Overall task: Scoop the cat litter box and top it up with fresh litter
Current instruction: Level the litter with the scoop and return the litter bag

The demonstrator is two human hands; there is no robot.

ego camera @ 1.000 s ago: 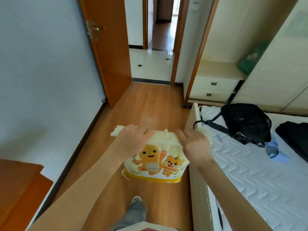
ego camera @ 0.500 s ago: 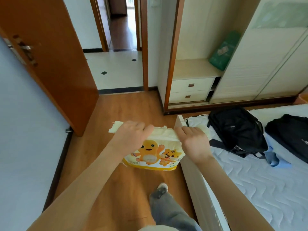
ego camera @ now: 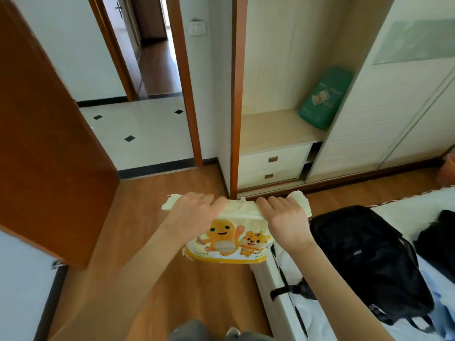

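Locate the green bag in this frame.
In the head view, upper right: the green bag leans inside the open wardrobe, standing on the shelf above the two drawers.

Bright daylight, soft blur, wide-angle warping

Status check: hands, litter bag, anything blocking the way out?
Left hand and right hand both grip the litter bag by its rolled top. Bag held above the floor. Doorway open, nothing in the way.

Home bedroom: bed (ego camera: 369, 242), wardrobe (ego camera: 369, 119).
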